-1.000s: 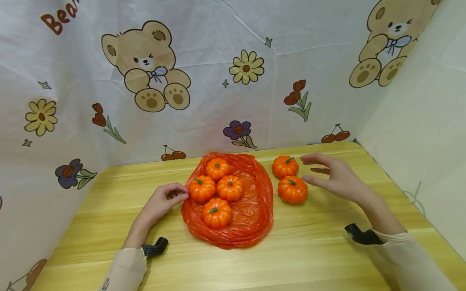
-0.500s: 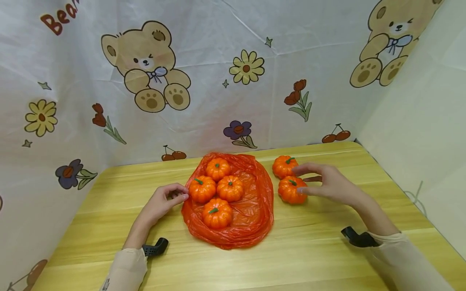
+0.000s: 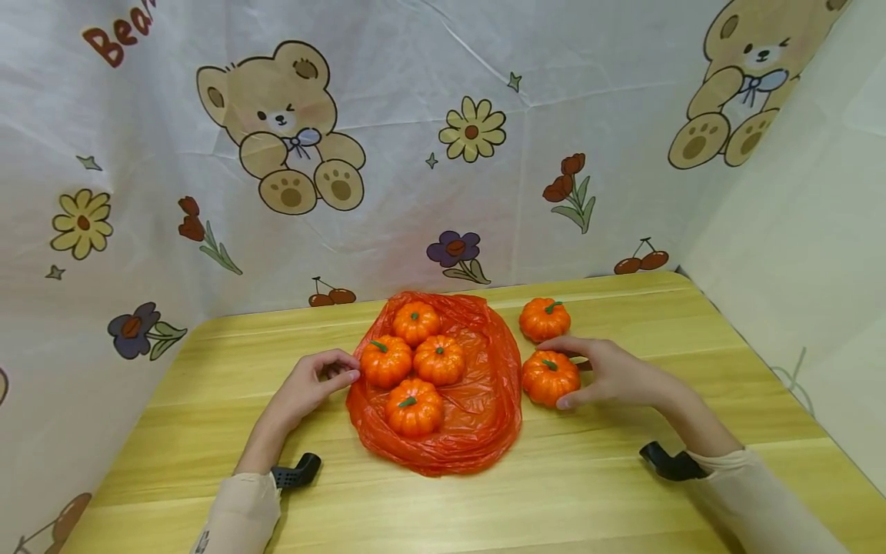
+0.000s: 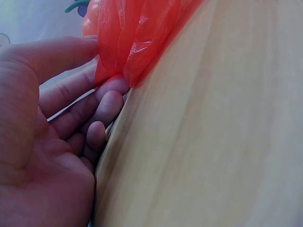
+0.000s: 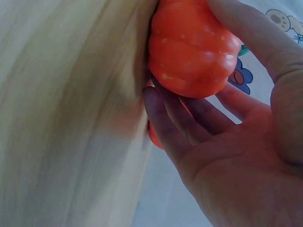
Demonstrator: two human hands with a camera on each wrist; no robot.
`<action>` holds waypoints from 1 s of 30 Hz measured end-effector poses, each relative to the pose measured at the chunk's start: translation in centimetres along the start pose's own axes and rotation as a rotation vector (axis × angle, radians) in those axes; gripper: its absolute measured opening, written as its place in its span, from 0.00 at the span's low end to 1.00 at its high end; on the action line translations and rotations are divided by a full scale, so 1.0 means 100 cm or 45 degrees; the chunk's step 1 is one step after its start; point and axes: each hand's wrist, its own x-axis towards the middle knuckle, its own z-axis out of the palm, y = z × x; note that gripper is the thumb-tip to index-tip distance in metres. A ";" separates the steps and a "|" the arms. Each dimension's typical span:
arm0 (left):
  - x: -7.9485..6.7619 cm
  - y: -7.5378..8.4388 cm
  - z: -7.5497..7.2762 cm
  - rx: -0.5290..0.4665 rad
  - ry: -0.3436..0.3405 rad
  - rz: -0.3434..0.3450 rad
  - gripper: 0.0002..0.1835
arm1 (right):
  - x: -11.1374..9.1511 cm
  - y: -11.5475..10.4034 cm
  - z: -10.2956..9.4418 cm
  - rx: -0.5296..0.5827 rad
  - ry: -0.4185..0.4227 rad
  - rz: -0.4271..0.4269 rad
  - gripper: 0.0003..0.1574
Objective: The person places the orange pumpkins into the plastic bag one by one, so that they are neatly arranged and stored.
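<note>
My right hand [image 3: 609, 373] grips a small orange pumpkin [image 3: 551, 378] at the right of the bag, thumb on the near side and fingers round the far side. The right wrist view shows that pumpkin [image 5: 194, 49] between the thumb and the fingers, close by the tabletop. A red plastic bag [image 3: 477, 438] lies spread with its mouth up and several pumpkins inside, one of them [image 3: 414, 408] nearest the front. At the bag's left edge, my left hand [image 3: 311, 385] pinches the plastic; the left wrist view shows the red film [image 4: 137, 42] between thumb and forefinger.
Another pumpkin [image 3: 544, 320] with a green stem stands behind the gripped one, on the wooden table [image 3: 443, 515]. A white cloth [image 3: 388, 192] printed with bears and flowers hangs behind the table. A pale wall [image 3: 796, 254] runs along the right.
My right hand has moved left and toward the front, closing on the nearer loose pumpkin, which has shifted slightly left and forward, away from the one behind. The left hand keeps its place.
</note>
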 end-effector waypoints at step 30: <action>0.001 -0.003 0.000 0.009 -0.004 -0.005 0.08 | 0.010 -0.021 -0.031 -0.023 0.208 -0.040 0.50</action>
